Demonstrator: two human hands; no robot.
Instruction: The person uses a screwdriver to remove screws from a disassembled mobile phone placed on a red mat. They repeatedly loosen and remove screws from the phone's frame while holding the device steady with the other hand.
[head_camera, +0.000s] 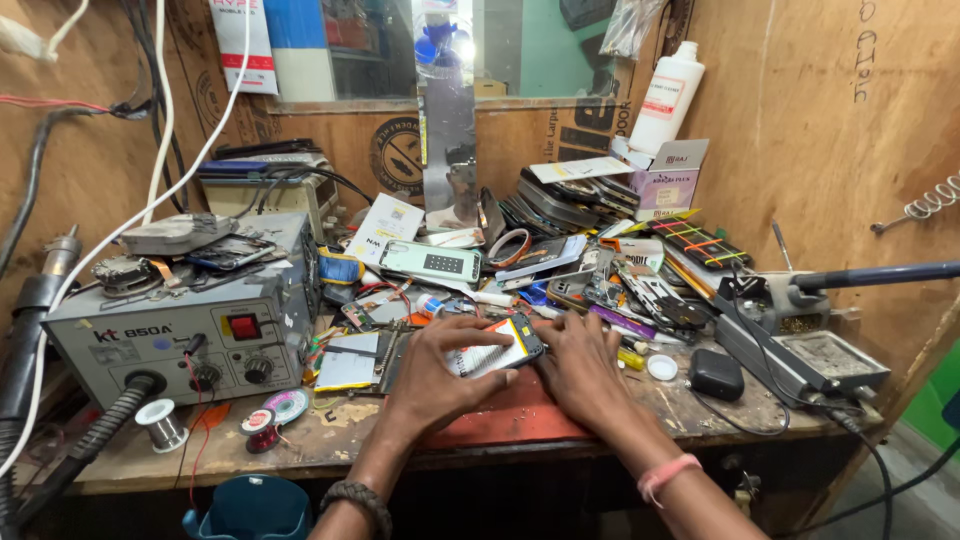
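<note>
Both hands hold the phone (497, 350) over the red mat (520, 415) on the tabletop (330, 440), left hand (435, 375) fingers wrapped around it, right hand (580, 370) fingers pressing its edge; best keep it steady and low.

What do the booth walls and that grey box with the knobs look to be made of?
The walls look like bare plywood: matt brown, with visible grain and ink stamps. The grey box seems painted sheet metal, going by its flat folded panels and scuffed dull finish, though plastic cannot be ruled out.
</note>
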